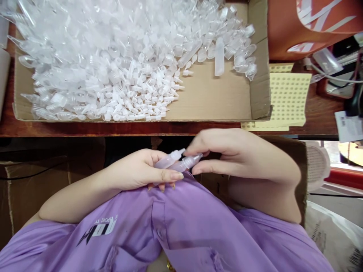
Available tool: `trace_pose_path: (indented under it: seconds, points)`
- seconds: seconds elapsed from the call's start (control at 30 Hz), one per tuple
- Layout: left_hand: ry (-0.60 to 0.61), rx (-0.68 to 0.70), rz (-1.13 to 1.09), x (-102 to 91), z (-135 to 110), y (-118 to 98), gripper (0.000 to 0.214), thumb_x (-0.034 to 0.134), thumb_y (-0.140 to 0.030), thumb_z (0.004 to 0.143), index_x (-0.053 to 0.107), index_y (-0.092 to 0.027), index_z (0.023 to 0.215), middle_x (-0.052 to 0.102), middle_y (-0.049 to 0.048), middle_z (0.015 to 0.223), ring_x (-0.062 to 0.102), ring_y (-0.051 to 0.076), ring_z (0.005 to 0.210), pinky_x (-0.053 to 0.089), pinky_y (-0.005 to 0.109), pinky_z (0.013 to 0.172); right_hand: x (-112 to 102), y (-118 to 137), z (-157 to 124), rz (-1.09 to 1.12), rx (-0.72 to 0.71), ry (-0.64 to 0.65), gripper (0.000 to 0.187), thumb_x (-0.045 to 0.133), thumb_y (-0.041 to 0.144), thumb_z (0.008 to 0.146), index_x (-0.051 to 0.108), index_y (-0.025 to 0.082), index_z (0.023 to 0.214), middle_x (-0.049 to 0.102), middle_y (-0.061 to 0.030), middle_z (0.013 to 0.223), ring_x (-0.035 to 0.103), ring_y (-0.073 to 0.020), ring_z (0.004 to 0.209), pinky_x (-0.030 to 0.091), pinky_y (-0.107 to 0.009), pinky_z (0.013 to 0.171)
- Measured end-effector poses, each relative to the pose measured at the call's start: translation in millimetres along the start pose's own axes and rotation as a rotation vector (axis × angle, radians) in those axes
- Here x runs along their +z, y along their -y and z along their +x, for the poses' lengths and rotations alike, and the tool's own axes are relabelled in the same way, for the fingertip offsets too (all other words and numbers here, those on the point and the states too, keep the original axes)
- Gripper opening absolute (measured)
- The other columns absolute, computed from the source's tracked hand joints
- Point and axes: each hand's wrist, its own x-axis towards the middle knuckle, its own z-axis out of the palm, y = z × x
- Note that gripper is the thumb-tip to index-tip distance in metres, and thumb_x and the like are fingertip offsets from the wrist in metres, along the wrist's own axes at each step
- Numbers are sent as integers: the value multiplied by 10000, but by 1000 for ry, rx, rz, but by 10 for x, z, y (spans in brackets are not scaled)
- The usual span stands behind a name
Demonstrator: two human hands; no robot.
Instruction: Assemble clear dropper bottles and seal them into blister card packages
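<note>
Two small translucent plastic squeeze bottles with pointed nozzles lie side by side in my left hand [144, 170], its thumb pressed across them. The upper bottle [167, 160] points up and right. The lower bottle [188, 162] has a ribbed neck, and its clear tip reaches between the fingers and thumb of my right hand [224, 153]. My right thumb and forefinger are apart around the two nozzle ends. Slight blur hides whether they touch the plastic. Both hands are above my lap, in front of the table edge.
On the table, a shallow cardboard box [215, 98] holds a heap of clear bottles [85, 41] and small white nozzle tips [141, 96]. Yellow sticker sheets [289, 98] lie to its right. An orange box [283, 26], a cable and a clear plastic piece are behind them.
</note>
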Motion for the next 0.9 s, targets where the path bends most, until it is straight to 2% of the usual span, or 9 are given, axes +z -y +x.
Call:
trace_pose_path:
  seconds: [0.1,0.2,0.33,0.47,0.57,0.63,0.73,0.8,0.9]
  points:
    - [16,10,16,2,9,8,309,782,-418,787,655,-138,754,593,-42,636,466,60,550,317,207,535,-4,-4,-15,-58,25,49,555,451,620,964,710,156,802,678,-37,707,610,-126,633,417,-244,572]
    - [2,30,-9,3,20,15,275,801,-374,770,660,-140,747,593,-48,638,475,59,564,326,204,550,0,-5,-22,-46,5,41,523,510,628,935,717,154,1014,733,-68,907,669,-154,777,462,-248,649]
    - [6,33,-29,-3,27,28,230,808,-326,758,673,-141,741,607,-43,652,495,70,591,351,209,583,30,-15,-10,-77,29,82,525,480,627,947,718,160,914,702,-46,783,639,-147,689,431,-253,588]
    - [-12,51,-42,0,19,24,199,804,-296,760,681,-142,730,611,-43,652,498,71,594,368,210,595,49,-40,-15,-43,-52,3,458,539,569,949,677,155,1091,715,-82,969,663,-161,828,488,-258,702]
    - [-9,24,-47,11,14,16,200,824,-274,727,676,-140,714,612,-44,649,509,73,596,379,208,598,42,-48,-28,-57,-68,54,386,504,493,992,688,155,959,695,-59,831,630,-139,724,453,-248,637]
    - [-7,34,-47,18,16,15,190,800,-279,753,674,-141,716,612,-45,650,505,68,591,378,204,596,38,-49,-31,-63,-67,50,451,554,579,935,686,149,971,698,-67,859,630,-150,739,451,-253,630]
    - [-6,40,-40,30,25,17,199,786,-282,768,660,-141,706,593,-51,639,488,60,577,370,197,582,44,-49,-26,-31,-129,48,394,569,511,954,674,144,1048,709,-78,955,648,-148,827,475,-248,709]
    - [-3,23,-33,38,28,13,211,797,-289,754,656,-139,706,589,-47,639,494,65,581,373,200,580,51,-47,-22,-46,-139,71,339,516,433,1001,679,135,988,702,-65,880,627,-130,759,455,-241,680]
    - [-17,34,-28,42,19,2,230,785,-312,768,653,-138,695,589,-42,640,494,73,586,379,210,588,51,-44,-26,-105,-95,68,409,506,502,988,677,138,920,681,-57,817,593,-133,694,419,-249,623]
